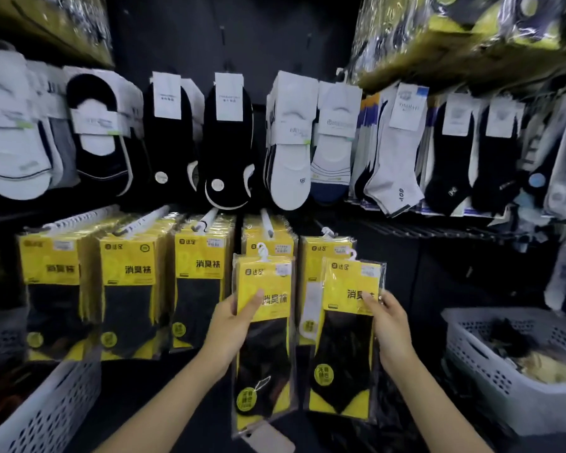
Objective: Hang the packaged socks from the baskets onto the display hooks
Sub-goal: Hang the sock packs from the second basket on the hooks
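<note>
**Two packs in hand, neither hung yet**

The left hand pinches the left pack near its upper edge, thumb across the yellow card and fingers behind. The right hand clamps the right pack the same way by its right edge. The hands are apart, each closed on its own pack, and both packs are held upright side by side in front of the lower display row.

This looks like the step between picking and hanging. The left pack's hanger loop sits below and in front of the white hook, and the right pack's loop is just beside the next hook, though whether it touches is hard to tell. The next move calls for lifting a loop to a hook's tip, threading it on, then sliding the pack back (probably one pack at a time, since each loop is small and needs aiming).

The hung yellow packs already fill most of their hooks, so little bare rod is left at the front. A white sock from the upper row dangles close above the hook tips and may crowd the approach. The right basket holds more dark and yellow packets, and the left basket sits at the lower left, its contents out of sight.
</note>
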Tool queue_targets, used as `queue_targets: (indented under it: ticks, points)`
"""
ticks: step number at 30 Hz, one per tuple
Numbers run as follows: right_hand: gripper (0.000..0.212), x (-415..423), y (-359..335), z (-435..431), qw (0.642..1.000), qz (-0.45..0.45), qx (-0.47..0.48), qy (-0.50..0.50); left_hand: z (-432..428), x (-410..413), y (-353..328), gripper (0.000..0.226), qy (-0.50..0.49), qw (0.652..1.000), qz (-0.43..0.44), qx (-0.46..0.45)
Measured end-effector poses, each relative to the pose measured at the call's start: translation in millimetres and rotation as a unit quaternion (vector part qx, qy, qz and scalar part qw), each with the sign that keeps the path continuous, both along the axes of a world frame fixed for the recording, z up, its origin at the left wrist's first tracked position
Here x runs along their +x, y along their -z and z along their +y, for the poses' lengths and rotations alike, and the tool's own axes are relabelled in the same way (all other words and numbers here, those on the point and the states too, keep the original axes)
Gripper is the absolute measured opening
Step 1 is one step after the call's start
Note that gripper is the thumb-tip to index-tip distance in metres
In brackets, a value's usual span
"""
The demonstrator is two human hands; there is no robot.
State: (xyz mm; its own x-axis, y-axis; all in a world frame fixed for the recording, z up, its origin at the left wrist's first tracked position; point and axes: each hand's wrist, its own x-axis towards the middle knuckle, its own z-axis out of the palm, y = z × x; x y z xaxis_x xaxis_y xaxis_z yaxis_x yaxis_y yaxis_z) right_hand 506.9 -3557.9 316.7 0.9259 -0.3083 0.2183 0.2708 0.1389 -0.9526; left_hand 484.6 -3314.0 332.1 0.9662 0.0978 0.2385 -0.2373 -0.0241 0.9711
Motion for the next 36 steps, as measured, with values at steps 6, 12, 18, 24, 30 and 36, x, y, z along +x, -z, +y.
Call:
queue_targets:
  ticks: [6,12,18,24,30,36]
  points:
    - [0.008,44.3,-33.6,-4.0,0.997,-0.037,-0.070,0.011,8.7,18.3,-14.7,0.001,-0.049,0.999,-0.019,-0.007]
    - [0.011,70.3,-26.9,2.3,0.996,-0.026,-0.088,-0.018,9.6,25.8,-13.8,0.008,-0.037,0.999,-0.018,0.001]
    - [0.025,96.9,-17.1,7.5,0.996,0.039,-0.062,0.046,7.0,27.8,-13.6,0.006,-0.027,0.999,-0.012,-0.012]
    - [0.036,106.5,-15.4,20.0,0.975,0.111,-0.020,0.194,2.2,23.6,-7.7,0.003,-0.017,1.000,0.007,-0.024]
    - [0.025,59.5,-12.8,51.2,0.997,0.064,-0.041,0.034,2.7,17.4,0.5,0.021,-0.008,0.998,0.042,-0.046]
    - [0.023,8.1,-23.2,82.8,0.988,-0.016,-0.069,-0.140,-8.0,9.3,-1.5,0.023,-0.007,0.995,0.048,-0.089]
